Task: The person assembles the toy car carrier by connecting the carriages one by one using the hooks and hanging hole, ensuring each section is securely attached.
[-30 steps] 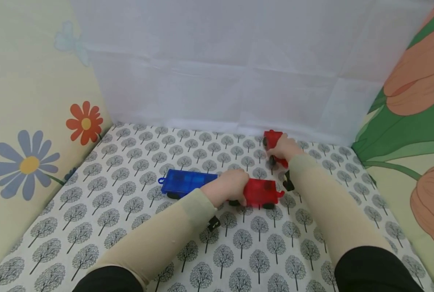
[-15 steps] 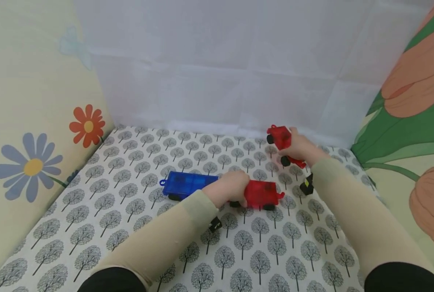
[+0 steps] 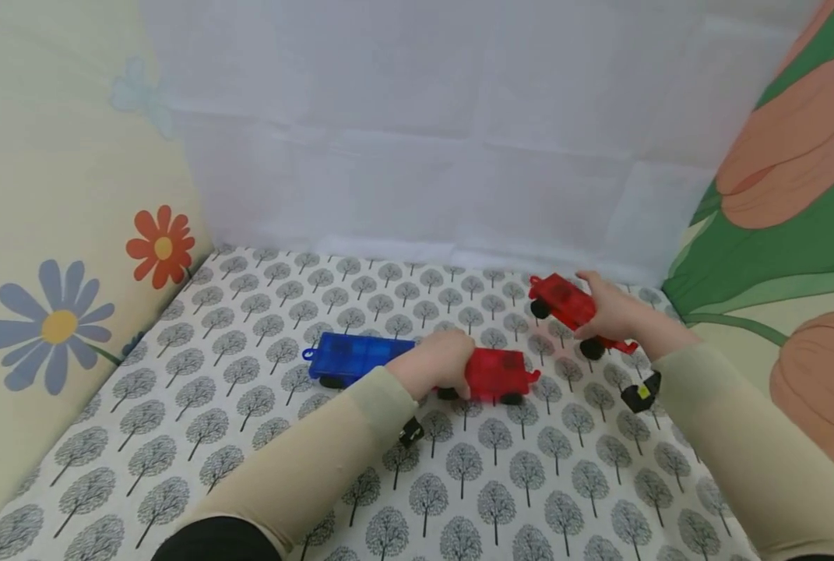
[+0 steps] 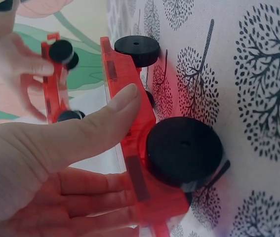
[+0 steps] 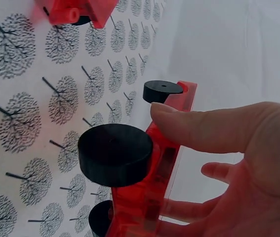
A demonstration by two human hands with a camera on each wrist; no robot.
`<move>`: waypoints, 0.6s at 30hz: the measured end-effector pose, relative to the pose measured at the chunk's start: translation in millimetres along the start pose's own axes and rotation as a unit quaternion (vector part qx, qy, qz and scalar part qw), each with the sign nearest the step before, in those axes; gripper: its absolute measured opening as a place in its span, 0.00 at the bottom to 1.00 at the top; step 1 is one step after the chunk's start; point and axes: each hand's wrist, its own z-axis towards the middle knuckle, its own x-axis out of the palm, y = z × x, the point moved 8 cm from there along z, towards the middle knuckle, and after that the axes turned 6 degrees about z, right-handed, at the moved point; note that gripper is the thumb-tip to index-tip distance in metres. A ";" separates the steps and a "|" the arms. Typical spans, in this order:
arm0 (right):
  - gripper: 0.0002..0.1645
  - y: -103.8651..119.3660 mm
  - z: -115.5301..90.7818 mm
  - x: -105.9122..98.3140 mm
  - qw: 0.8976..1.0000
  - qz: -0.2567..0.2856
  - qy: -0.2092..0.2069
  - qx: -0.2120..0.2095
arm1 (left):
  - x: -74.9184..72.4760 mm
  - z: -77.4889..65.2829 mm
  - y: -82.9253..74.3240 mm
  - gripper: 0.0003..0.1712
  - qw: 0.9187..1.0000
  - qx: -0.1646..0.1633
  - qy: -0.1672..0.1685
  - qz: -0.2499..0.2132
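My left hand (image 3: 439, 362) grips a red see-through toy train car (image 3: 499, 374) with black wheels, thumb along its side in the left wrist view. That car stands on the cloth, its hook pointing right. Left of the hand is a blue toy train car (image 3: 353, 357) with a loop at its far end; the hand hides where blue and red meet. To the right and farther back, my right hand (image 3: 613, 312) holds a second red train car (image 3: 562, 300) between thumb and fingers. This one is raised and tilted, loop end up to the left, hook end down to the right.
A white cloth (image 3: 388, 483) printed with grey trees covers the surface. Behind it hangs a white sheet (image 3: 402, 156). Flower-patterned panels (image 3: 59, 202) enclose the sides. A black wrist device (image 3: 641, 393) shows under the right cuff.
My right hand has lifted the second red train car from the back of the cloth, carried it to the right and nearer, and turned it. The left hand has stayed in place.
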 end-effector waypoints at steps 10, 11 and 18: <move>0.66 -15.7 -26.3 11.1 0.999 0.030 0.024 -0.009 | 4.5 2.6 3.7 0.26 1.000 -0.010 0.007 -0.004; 0.67 -16.7 -28.1 12.4 0.999 0.035 0.028 -0.010 | 4.8 3.0 3.8 0.26 1.000 -0.010 0.006 -0.002; 0.67 -23.3 -37.0 19.6 0.998 0.040 0.047 -0.019 | 4.9 4.8 3.0 0.27 1.000 -0.011 0.000 -0.008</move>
